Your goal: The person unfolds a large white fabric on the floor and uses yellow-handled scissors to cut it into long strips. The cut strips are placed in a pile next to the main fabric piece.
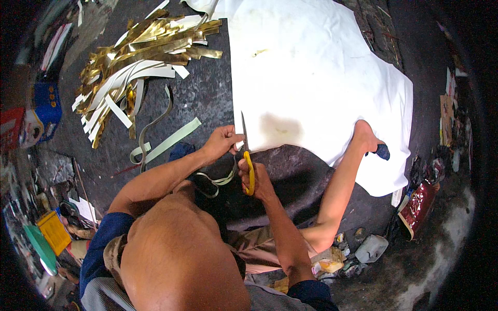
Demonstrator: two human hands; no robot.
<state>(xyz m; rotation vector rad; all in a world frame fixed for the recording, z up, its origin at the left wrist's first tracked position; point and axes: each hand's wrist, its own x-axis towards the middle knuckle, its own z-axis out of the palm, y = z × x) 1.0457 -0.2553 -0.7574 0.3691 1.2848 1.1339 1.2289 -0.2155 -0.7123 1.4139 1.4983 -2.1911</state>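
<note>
A large white sheet (311,67), leather-like and smooth, spreads across the dark work surface. My right hand (258,181) grips a pair of scissors (250,173) with yellow handles, their slim blades pointing away from me along the sheet's left edge. Just left of the blades, my left hand (224,141) is closed, thumb and fingertips pinching the sheet's near left corner. Whether the blades are parted is hard to make out. Below my hands a narrow pale strip (223,180) curls on the dark surface.
Gold and white cut strips (140,57) lie piled at the far left. A pale green strip (174,140) and a curling thin strip (142,135) lie nearer. A bare foot (367,137) rests on the sheet's right side. Clutter includes a dark red packet (419,205).
</note>
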